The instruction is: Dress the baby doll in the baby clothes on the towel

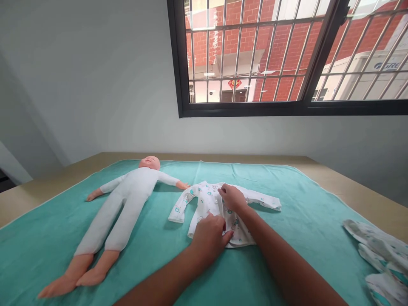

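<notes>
A small white baby shirt with a blue print lies spread on the teal blanket, sleeves out to both sides. My left hand rests on its lower front, fingers curled and pinching the fabric near the middle opening. My right hand sits higher on the shirt's front, fingers closed on the cloth at the placket. To the left lies a baby doll in a white bodysuit, on its back with arms spread and bare feet toward me.
More white printed baby clothes lie bunched at the blanket's right edge. The blanket covers a beige table against a grey wall, under a barred window.
</notes>
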Action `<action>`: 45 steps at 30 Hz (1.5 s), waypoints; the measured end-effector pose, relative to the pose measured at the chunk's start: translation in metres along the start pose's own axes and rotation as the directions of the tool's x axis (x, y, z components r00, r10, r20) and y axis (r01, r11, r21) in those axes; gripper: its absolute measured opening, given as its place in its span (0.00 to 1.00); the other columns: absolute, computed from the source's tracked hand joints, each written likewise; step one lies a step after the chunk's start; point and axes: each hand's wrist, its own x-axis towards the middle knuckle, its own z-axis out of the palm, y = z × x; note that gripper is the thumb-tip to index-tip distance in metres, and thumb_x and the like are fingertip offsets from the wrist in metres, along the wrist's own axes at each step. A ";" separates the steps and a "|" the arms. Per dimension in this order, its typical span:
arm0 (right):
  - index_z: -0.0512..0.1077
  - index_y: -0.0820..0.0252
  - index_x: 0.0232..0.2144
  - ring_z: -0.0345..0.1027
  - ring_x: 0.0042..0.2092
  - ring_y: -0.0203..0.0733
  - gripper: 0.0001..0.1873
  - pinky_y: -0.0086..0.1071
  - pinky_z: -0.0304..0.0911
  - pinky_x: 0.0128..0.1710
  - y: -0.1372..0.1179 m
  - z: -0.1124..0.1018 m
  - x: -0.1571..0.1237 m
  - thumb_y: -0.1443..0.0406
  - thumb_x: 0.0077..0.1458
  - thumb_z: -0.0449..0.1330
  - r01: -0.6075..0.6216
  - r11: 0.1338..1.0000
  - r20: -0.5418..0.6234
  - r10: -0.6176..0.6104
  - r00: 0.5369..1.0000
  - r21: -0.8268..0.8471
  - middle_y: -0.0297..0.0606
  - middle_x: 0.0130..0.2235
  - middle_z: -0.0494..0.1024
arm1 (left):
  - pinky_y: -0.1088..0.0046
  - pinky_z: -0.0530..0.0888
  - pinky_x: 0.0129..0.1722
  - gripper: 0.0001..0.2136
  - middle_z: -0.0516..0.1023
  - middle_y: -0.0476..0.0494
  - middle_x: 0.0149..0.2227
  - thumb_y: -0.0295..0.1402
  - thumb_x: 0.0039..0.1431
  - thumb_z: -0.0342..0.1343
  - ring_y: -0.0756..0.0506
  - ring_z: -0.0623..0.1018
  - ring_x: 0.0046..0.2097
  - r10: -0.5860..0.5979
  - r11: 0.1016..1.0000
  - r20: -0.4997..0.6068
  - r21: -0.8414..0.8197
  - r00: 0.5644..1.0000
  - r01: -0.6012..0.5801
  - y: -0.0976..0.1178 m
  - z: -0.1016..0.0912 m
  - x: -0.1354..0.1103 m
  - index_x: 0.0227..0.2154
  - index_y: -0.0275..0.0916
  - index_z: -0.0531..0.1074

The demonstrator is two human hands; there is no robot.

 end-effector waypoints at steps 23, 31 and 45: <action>0.72 0.58 0.40 0.61 0.49 0.45 0.12 0.33 0.54 0.48 0.000 0.011 -0.009 0.63 0.65 0.49 0.271 0.961 -0.093 -0.275 0.957 -0.060 0.43 0.45 0.72 | 0.69 0.66 0.41 0.14 0.73 0.44 0.44 0.23 0.59 0.44 0.42 0.72 0.47 -0.298 0.903 -0.253 0.238 0.921 0.358 -0.136 -0.049 0.030 0.42 0.43 0.69; 0.72 0.57 0.39 0.61 0.48 0.44 0.11 0.33 0.54 0.48 0.002 0.013 -0.007 0.63 0.64 0.50 0.264 0.963 -0.090 -0.268 0.959 -0.047 0.42 0.44 0.72 | 0.60 0.66 0.49 0.24 0.70 0.40 0.53 0.15 0.51 0.44 0.38 0.67 0.54 -0.212 0.907 -0.400 0.259 0.892 0.332 -0.151 -0.047 0.026 0.48 0.44 0.71; 0.72 0.59 0.48 0.63 0.54 0.45 0.15 0.32 0.52 0.54 -0.001 0.013 -0.009 0.63 0.64 0.51 0.311 0.950 -0.056 -0.308 0.950 0.034 0.43 0.50 0.74 | 0.44 0.49 0.64 0.24 0.54 0.46 0.69 0.48 0.69 0.32 0.40 0.51 0.69 -0.046 0.988 0.076 0.152 0.996 0.034 -0.137 -0.008 0.033 0.64 0.55 0.55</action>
